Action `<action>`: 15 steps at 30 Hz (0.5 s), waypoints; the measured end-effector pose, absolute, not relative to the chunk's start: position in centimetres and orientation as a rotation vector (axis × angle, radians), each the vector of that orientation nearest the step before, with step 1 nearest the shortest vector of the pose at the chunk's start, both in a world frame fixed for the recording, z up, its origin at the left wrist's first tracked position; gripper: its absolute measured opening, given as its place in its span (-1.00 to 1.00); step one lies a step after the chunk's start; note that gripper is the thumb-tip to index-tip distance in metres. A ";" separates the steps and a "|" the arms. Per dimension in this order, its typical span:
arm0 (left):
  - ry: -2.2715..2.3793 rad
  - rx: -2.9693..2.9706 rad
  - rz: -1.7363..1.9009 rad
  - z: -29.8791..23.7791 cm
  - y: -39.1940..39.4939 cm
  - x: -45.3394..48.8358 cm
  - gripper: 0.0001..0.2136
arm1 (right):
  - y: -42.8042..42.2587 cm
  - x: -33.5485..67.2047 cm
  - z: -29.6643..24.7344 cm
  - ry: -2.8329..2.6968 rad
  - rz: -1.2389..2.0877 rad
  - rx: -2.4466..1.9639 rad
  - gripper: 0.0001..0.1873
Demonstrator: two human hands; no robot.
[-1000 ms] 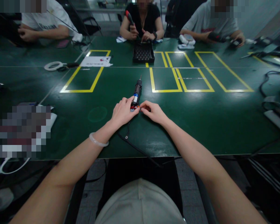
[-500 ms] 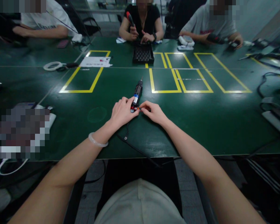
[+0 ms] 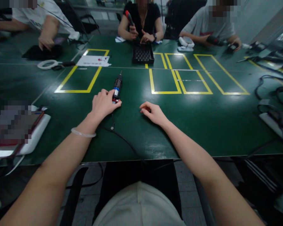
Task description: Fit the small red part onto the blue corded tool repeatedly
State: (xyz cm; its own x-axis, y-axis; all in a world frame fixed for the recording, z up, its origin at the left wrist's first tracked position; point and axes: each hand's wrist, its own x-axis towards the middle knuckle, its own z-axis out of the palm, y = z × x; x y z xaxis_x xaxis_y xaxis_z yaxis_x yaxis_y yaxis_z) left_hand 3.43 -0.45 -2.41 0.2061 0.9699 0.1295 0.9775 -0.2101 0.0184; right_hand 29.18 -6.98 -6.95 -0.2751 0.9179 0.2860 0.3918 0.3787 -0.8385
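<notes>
A black electric screwdriver with a blue band and a red rear end lies on the green table, tip pointing away from me. My left hand grips its rear end, fingers curled over it; a pale bangle sits on that wrist. A black cable runs from the tool toward the table's near edge. My right hand rests on the table to the right, apart from the tool, its fingers pinched together on something too small to make out.
Yellow tape rectangles mark the table. A black tray stands at the far middle, before a person holding a red-tipped tool. A white ring and a paper lie far left. Cables trail at right. Other people's hands work along the far edge.
My left hand has slid the screwdriver to the left. My right hand has come away from the tool's rear end and stays where it was.
</notes>
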 end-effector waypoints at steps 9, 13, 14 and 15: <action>-2.207 -2.114 -0.173 -2.6 4.9 -4.3 -0.33 | -6.9 29.2 -7.1 -1.857 0.820 -1.131 -0.81; -2.317 -2.022 -0.157 -2.7 6.5 -8.2 -0.36 | -6.8 29.1 -7.1 -1.869 0.819 -1.138 -0.81; -2.344 -2.003 -0.150 -2.7 6.8 -9.1 -0.35 | -6.8 29.1 -7.1 -1.873 0.818 -1.137 -0.81; -2.366 -1.996 -0.147 -2.7 7.1 -9.8 -0.33 | -6.8 29.1 -7.1 -1.875 0.817 -1.135 -0.81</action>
